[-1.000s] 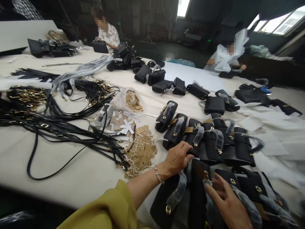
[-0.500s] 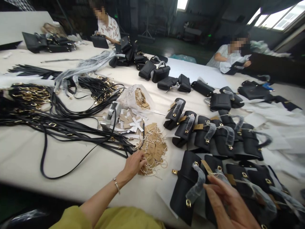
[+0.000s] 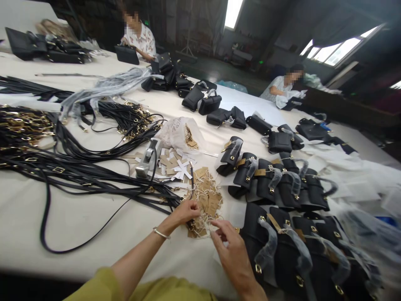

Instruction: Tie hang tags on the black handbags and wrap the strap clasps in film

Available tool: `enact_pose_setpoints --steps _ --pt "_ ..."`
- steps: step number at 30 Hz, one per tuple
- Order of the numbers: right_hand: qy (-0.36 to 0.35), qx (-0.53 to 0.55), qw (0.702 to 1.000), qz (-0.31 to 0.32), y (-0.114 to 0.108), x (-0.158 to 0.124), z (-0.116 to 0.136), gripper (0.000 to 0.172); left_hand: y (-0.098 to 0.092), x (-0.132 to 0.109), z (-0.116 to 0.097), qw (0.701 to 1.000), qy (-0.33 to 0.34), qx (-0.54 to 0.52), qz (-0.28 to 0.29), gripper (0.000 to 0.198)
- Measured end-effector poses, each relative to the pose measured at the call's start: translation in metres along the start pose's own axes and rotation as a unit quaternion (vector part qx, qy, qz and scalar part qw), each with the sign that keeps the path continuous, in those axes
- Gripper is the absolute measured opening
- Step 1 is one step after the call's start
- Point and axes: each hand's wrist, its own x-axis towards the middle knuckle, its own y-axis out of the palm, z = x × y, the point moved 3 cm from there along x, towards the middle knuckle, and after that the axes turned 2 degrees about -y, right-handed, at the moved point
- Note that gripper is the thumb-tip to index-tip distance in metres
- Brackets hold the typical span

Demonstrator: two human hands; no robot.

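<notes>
Cream worktop is strewn with tan tags; left hand and right hand are held half-curled alongside, grip indiscernible.

A handbag workshop is indicated by rows of black handbags, bundled black gold-buckled straps, brown string tags and two co-workers along a cream-topped table.

Noted from the floor: black straps with gold fittings heaped at table left; grey tape dispenser near; two co-workers beyond; window bright behind.
</notes>
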Motion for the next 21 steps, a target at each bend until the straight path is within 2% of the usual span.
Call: enact_pose_setpoints --steps 4,7,10,14,16,21 --pt "0.092 0.071 0.993 0.022 0.014 0.026 -0.002 0.039 -0.016 -0.021 -0.017 0.989 0.036 -0.131 0.052 0.021" --pt "0.129 0.210 0.966 0.079 0.023 0.040 0.007 0.058 -0.023 -0.036 -0.039 0.970 0.059 -0.224 0.076 0.021" --pt "0.150 0.340 0.918 0.137 0.021 0.043 0.019 0.063 -0.027 -0.045 -0.057 0.923 0.079 -0.362 0.104 0.020" --pt "0.189 0.422 0.867 0.188 0.014 0.034 0.024 0.065 -0.027 -0.048 -0.068 0.849 0.057 -0.510 0.125 0.023" --pt "0.196 0.463 0.846 0.178 0.014 0.029 0.022 0.059 -0.024 -0.047 -0.071 0.819 0.043 -0.559 0.121 0.024" --pt "0.222 0.542 0.803 0.108 0.020 0.018 0.008 0.044 -0.011 -0.051 -0.083 0.763 0.040 -0.636 0.107 0.016"
